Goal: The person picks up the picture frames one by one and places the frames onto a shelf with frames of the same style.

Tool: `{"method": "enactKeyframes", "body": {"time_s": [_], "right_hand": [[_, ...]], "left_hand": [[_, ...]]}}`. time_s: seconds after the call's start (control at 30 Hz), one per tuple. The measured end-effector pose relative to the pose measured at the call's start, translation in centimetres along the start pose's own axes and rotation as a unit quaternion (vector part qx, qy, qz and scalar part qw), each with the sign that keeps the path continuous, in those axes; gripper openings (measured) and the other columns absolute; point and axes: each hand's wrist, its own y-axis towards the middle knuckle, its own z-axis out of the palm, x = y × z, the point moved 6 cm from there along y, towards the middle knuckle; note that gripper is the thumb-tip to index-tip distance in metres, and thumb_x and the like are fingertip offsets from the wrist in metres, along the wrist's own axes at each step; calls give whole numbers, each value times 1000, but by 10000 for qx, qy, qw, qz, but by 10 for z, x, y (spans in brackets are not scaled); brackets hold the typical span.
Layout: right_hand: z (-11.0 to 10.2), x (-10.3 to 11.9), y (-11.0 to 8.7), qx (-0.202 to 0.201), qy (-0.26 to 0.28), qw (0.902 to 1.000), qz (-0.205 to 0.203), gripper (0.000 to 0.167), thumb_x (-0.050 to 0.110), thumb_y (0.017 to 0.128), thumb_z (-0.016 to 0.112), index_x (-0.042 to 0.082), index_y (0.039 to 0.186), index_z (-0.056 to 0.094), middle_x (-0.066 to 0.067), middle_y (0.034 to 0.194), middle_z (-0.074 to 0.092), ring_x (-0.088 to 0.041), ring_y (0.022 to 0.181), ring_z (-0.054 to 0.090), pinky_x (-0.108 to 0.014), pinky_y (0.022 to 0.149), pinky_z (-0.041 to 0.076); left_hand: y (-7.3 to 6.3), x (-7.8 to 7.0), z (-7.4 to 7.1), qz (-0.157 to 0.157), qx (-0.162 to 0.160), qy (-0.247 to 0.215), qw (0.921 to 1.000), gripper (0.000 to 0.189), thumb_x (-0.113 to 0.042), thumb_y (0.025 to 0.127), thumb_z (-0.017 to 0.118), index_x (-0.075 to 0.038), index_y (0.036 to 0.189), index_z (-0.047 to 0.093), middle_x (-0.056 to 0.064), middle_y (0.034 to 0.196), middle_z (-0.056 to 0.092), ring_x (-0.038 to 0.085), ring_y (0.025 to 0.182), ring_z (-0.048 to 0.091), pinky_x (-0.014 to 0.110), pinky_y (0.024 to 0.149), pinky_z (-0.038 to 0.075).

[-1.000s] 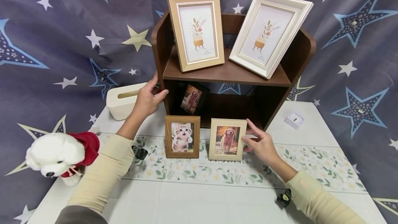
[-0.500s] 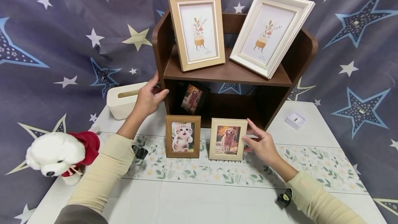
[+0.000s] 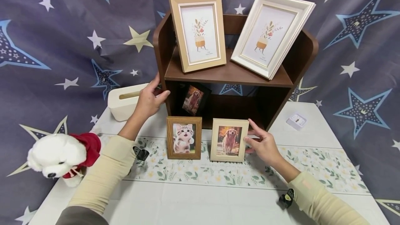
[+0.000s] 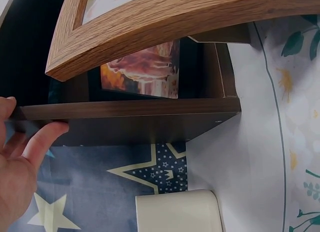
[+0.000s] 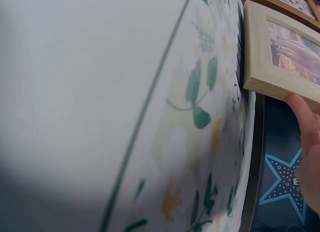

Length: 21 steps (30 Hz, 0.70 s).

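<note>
My left hand (image 3: 149, 96) grips the left side panel of a dark brown shelf (image 3: 228, 76), thumb on its front edge. In the left wrist view, the panel (image 4: 125, 123) runs away from the thumb (image 4: 46, 141). My right hand (image 3: 264, 145) holds the right edge of a cream photo frame (image 3: 228, 158) with a golden dog picture, which stands upright before the shelf. In the right wrist view the thumb (image 5: 301, 111) lies against the edge of that cream frame (image 5: 256, 51). Beside it stands a brown wooden photo frame (image 3: 183, 156) with a kitten picture.
On the shelf top lean a tan frame (image 3: 203, 68) and a tilted white frame (image 3: 250, 66). A black frame (image 3: 203, 105) tilts inside the lower compartment. At left are a cream tissue box (image 3: 120, 108) and a white plush dog (image 3: 57, 150); a small pale box (image 3: 296, 121) lies right.
</note>
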Motion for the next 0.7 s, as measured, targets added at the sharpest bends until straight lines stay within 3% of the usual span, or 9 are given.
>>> {"method": "enactKeyframes", "body": {"time_s": [0.1,0.17,0.5,0.7], "right_hand": [[-1,2,1,5,158,9998,-76,74,-4,95,66,13,160,34,5,108,73,-9,88,75,-50,59,63],[-3,4,2,8,270,9996,-124,74,-4,96,65,12,160,32,12,106,72,-9,88,76,-51,60,63],[-15,15,11,-340,141,9991,-193,73,2,97,66,19,160,33,15,105,72,-6,87,74,-44,60,64],[-21,14,15,-637,344,9973,-120,74,1,97,66,22,160,34,15,106,72,-6,84,74,-40,58,64]], "left_hand": [[0,0,0,0,-13,-19,10000,78,-4,92,74,-13,159,35,26,144,55,41,108,69,4,75,53],[0,0,1,-2,-21,-27,10000,78,-3,92,73,-13,159,35,26,143,56,42,107,69,-2,73,47],[1,-1,0,-1,-26,28,10000,78,-4,92,73,-15,159,35,28,138,58,41,106,70,-4,70,44],[0,0,0,-77,0,-65,9999,78,-4,92,73,-14,160,35,29,138,57,44,105,69,-4,69,46]]}}
